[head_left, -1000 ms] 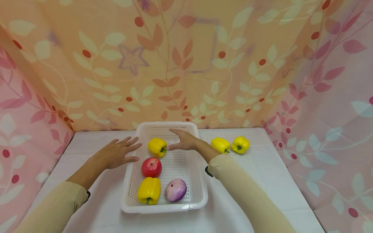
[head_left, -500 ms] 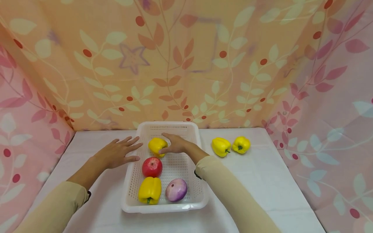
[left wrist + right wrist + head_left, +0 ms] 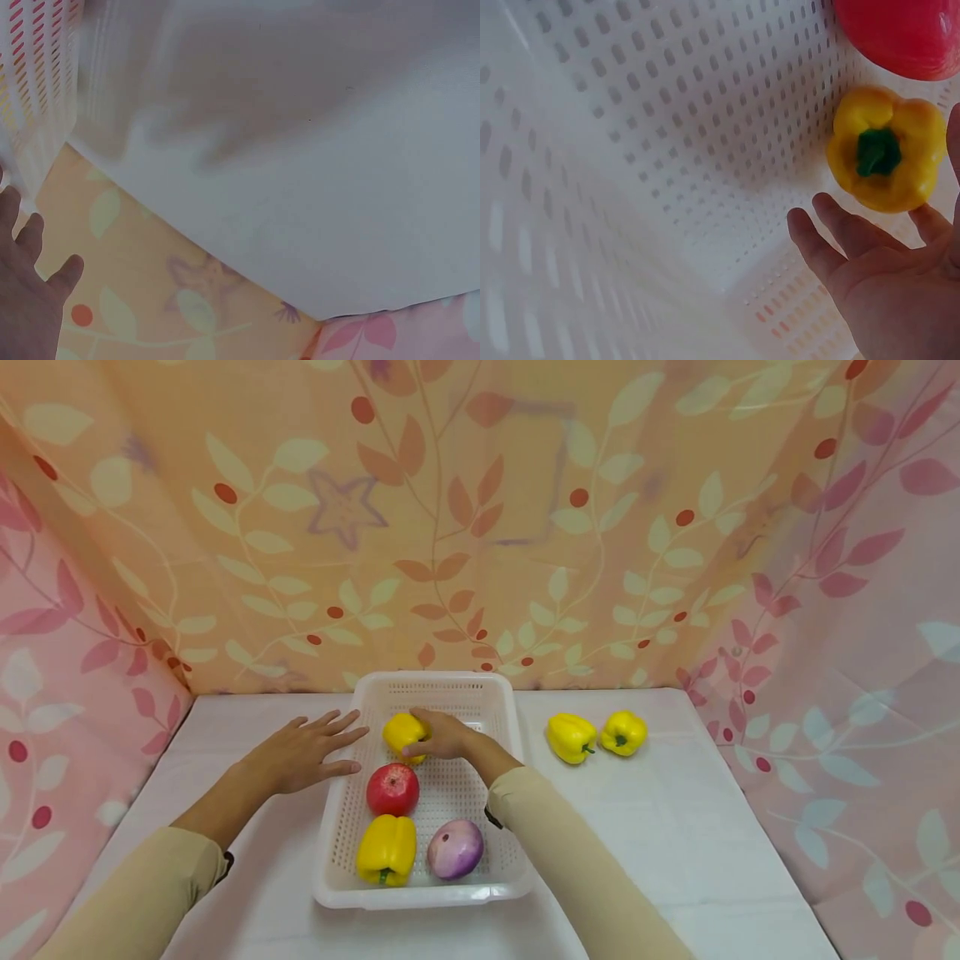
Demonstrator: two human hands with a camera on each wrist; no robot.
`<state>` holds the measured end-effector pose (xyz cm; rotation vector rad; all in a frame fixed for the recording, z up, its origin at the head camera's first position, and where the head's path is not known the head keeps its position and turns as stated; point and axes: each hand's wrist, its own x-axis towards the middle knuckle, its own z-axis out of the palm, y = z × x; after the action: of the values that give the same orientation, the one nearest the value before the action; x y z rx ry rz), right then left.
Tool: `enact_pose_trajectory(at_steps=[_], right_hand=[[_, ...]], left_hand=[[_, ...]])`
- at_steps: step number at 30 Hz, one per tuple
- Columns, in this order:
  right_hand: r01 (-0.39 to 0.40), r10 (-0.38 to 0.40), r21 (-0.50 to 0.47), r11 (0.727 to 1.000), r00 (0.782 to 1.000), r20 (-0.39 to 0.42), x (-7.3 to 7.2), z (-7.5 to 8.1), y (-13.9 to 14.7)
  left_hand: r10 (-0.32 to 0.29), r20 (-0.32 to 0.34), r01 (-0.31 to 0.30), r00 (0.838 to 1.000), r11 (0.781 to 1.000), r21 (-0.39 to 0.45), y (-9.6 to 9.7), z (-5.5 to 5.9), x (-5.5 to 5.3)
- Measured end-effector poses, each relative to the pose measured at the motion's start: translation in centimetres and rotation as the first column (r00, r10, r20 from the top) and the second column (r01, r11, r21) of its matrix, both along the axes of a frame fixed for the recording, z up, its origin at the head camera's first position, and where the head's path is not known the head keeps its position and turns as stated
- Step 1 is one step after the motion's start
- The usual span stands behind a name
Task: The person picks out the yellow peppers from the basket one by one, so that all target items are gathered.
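Inside the white perforated basket [image 3: 495,890], my right hand [image 3: 444,735] reaches to the right side of a yellow bell pepper [image 3: 401,734] and partly covers it. In the right wrist view its fingers [image 3: 847,232] are spread beside the stem end of that pepper, one fingertip appearing to touch it, with no curl around it. My left hand [image 3: 303,756] hovers by the basket's left rim, fingers extended and holding nothing. Nearer in the basket lie a red pomegranate-like fruit [image 3: 393,789], a second yellow bell pepper [image 3: 386,850] and a round purple-and-white eggplant [image 3: 455,850].
Two more yellow bell peppers, one lying on its side [image 3: 572,737] and one facing stem-forward [image 3: 623,732], rest on the white table [image 3: 675,827] right of the basket. A floral cloth [image 3: 450,527] walls the back and both sides.
My right hand has moved left and slightly down, from above the basket's middle to the far yellow bell pepper. The left hand stays where it was.
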<state>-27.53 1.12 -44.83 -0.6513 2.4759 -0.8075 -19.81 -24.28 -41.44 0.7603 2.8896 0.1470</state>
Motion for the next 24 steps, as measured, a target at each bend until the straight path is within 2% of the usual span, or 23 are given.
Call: enact_pose_trajectory(at_steps=[15, 24], right_hand=[[0.083, -0.082, -0.050, 0.995, 0.997, 0.012, 0.03, -0.71, -0.91], [0.084, -0.083, -0.050, 0.995, 0.996, 0.023, 0.18, -0.64, -0.90]], left_hand=[[-0.007, -0.005, 0.007, 1.000, 1.000, 0.012, -0.13, 0.08, -0.12], [-0.002, 0.006, 0.002, 1.000, 1.000, 0.004, -0.09, -0.08, -0.02]])
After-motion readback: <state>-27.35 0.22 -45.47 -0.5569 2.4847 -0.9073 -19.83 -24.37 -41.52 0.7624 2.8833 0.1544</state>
